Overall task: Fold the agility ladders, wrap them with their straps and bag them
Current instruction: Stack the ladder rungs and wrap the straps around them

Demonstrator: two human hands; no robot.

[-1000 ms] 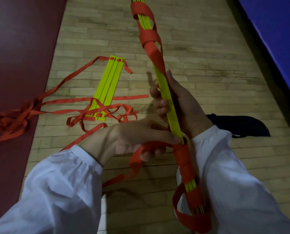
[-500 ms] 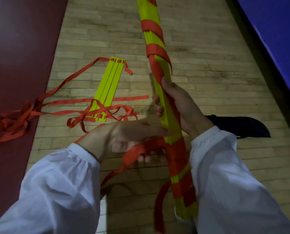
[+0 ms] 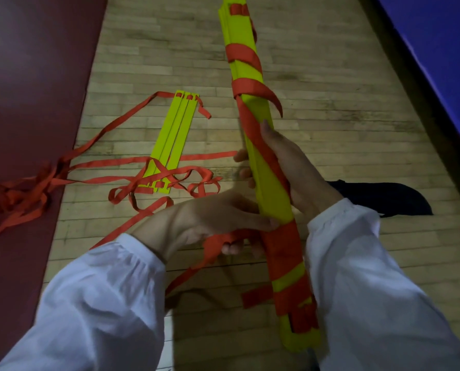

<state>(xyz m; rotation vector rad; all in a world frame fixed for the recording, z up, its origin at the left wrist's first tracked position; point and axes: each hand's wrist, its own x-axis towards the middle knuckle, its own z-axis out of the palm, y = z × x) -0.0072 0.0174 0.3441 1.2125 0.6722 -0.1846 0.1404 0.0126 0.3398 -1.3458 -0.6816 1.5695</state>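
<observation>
Crowding the left, opening on the right.
Sprawling tangled orange straps (image 3: 14,199) and a flat yellow ladder (image 3: 175,140) over the floor (image 3: 330,89) left of the held bundle (image 3: 271,188); leaving bare boards to its right, save a dark bag (image 3: 384,199) by the right sleeve (image 3: 371,277).

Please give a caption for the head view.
Right hand holds the folded yellow ladder; left hand grips its partly wrapped orange strap.

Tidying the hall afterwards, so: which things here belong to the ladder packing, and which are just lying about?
In the job: yellow rung bundle in the right hand; orange strap gripped by the left hand; second ladder on the floor; dark bag, apparently.
Lying about: red mat; blue padding.
</observation>
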